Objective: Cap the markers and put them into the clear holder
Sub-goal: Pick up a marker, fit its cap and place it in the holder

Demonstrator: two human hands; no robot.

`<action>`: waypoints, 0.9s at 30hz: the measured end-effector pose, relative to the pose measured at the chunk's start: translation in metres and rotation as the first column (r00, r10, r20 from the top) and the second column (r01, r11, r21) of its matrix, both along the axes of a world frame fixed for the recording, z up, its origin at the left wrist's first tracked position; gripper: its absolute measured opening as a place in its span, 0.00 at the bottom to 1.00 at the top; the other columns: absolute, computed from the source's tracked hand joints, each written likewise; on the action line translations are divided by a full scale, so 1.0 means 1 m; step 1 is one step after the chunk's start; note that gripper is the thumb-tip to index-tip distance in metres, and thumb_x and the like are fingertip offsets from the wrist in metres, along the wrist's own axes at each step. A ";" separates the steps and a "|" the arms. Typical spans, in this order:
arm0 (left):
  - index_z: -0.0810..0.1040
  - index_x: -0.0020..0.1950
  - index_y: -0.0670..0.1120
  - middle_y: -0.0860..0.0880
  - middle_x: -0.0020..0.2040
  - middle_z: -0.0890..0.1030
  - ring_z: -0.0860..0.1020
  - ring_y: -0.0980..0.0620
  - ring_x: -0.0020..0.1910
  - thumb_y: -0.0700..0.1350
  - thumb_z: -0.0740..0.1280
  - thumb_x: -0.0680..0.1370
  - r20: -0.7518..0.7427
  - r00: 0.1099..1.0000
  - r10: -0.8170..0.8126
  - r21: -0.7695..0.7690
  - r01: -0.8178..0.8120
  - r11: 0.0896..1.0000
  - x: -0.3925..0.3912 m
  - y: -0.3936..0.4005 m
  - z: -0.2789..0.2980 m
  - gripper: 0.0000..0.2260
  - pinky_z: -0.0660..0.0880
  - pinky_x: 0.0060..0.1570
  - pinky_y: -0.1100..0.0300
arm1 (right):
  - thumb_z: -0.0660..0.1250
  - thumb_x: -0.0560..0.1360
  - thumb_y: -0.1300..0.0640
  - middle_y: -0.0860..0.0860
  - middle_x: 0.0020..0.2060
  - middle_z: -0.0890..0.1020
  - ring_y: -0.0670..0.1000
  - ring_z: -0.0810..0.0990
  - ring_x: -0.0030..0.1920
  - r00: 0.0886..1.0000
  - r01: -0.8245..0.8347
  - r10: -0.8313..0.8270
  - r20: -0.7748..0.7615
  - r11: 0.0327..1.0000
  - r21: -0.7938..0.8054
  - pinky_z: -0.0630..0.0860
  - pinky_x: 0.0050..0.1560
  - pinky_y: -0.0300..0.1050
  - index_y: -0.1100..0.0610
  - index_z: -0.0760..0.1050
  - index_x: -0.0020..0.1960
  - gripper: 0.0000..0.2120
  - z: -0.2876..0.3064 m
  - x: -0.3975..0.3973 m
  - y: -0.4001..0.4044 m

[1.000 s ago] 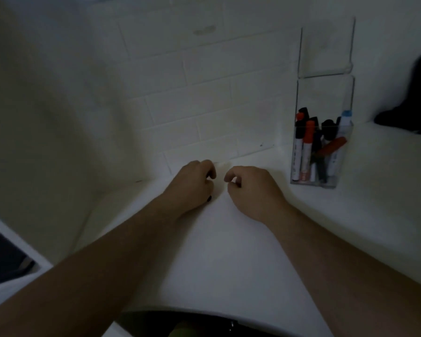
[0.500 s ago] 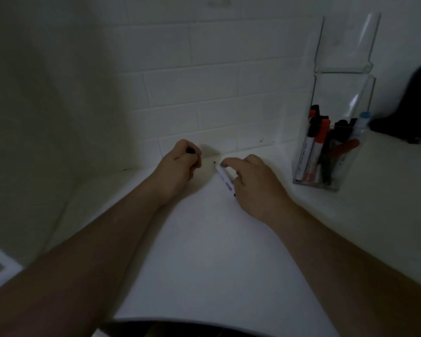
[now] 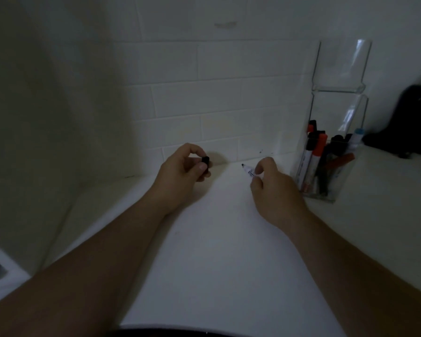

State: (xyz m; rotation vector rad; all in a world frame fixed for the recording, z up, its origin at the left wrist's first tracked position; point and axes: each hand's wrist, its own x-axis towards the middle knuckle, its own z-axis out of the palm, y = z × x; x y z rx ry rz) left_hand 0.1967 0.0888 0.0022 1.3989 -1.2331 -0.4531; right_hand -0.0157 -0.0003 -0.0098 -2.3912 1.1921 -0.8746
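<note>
White tiles (image 3: pixel 219 100) back a dim white counter (image 3: pixel 216 251). At centre frame the left hand (image 3: pixel 182 173) pinches a black cap (image 3: pixel 206 161), the right hand (image 3: pixel 275 190) pinches an uncapped marker (image 3: pixel 249 170). The clear holder (image 3: pixel 336 113) of markers stands at right.

1. Both forearms were bare, with no sleeve reaching them anywhere in view.
2. The left hand (image 3: pixel 180 172) wore no ring, watch or glove.
3. The right hand (image 3: pixel 274 190) was likewise unadorned.
4. Fingernails looked short and unpainted, though dim light blurred them.
</note>
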 end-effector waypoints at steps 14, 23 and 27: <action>0.83 0.50 0.56 0.59 0.46 0.85 0.82 0.61 0.47 0.44 0.74 0.74 0.234 0.966 0.111 0.096 -0.136 0.986 0.002 -0.004 -0.002 0.08 0.76 0.49 0.62 | 0.64 0.80 0.50 0.50 0.44 0.78 0.56 0.77 0.44 0.989 -0.104 0.124 0.086 0.974 -0.203 0.77 0.44 0.54 0.43 0.79 0.63 0.13 -0.009 0.003 -0.006; 0.84 0.55 0.53 0.57 0.49 0.85 0.82 0.60 0.49 0.41 0.73 0.76 0.254 0.966 0.054 0.099 -0.081 0.992 -0.002 -0.003 -0.002 0.10 0.75 0.53 0.64 | 0.62 0.80 0.48 0.49 0.43 0.76 0.56 0.76 0.46 0.992 -0.111 0.120 0.039 0.975 -0.192 0.77 0.45 0.56 0.41 0.79 0.61 0.13 -0.005 0.005 0.001; 0.83 0.57 0.53 0.58 0.51 0.84 0.81 0.61 0.51 0.43 0.73 0.76 0.341 0.940 0.000 0.123 -0.045 0.991 -0.007 -0.002 -0.001 0.10 0.75 0.55 0.63 | 0.64 0.81 0.49 0.50 0.45 0.76 0.56 0.76 0.48 0.992 -0.122 0.123 -0.005 0.974 -0.192 0.76 0.47 0.54 0.42 0.79 0.63 0.12 -0.004 0.006 0.003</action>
